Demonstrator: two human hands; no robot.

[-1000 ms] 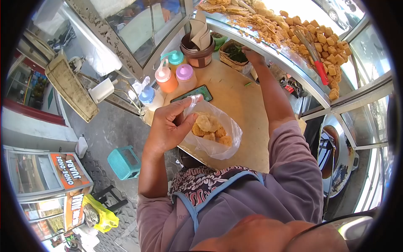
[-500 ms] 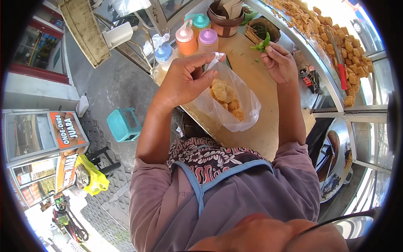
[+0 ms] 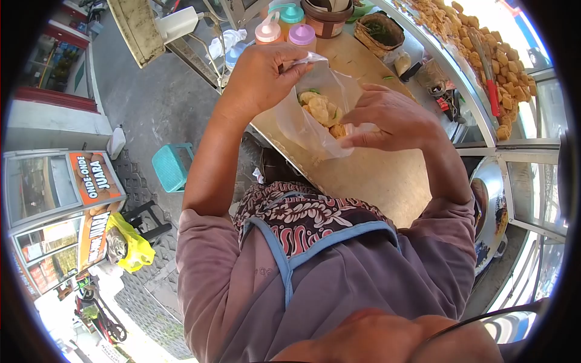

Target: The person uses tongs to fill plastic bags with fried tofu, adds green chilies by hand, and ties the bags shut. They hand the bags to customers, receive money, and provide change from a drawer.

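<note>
A clear plastic bag [image 3: 308,130] hangs over the counter with several fried pieces [image 3: 322,110] inside and bits of green chili among them. My left hand [image 3: 266,75] pinches the bag's top edge between thumb and fingers. On the bag's right side is my right hand [image 3: 393,118], its fingers apart and curved around the bag's side, with no chili visible in it. Behind the bag stand squeeze bottles with pink [image 3: 269,29], purple [image 3: 301,36] and teal lids.
A woven basket [image 3: 379,33] of green chilies sits at the counter's back. Fried pieces fill the glass case [image 3: 505,78] at right, with a red-handled knife [image 3: 491,97]. A metal pan [image 3: 489,212] is at lower right. A teal stool [image 3: 171,167] stands on the floor.
My right hand has come down from near the basket to the bag, and the green chilies have left its fingers. Green bits now show in the bag. My left hand still holds the bag.
</note>
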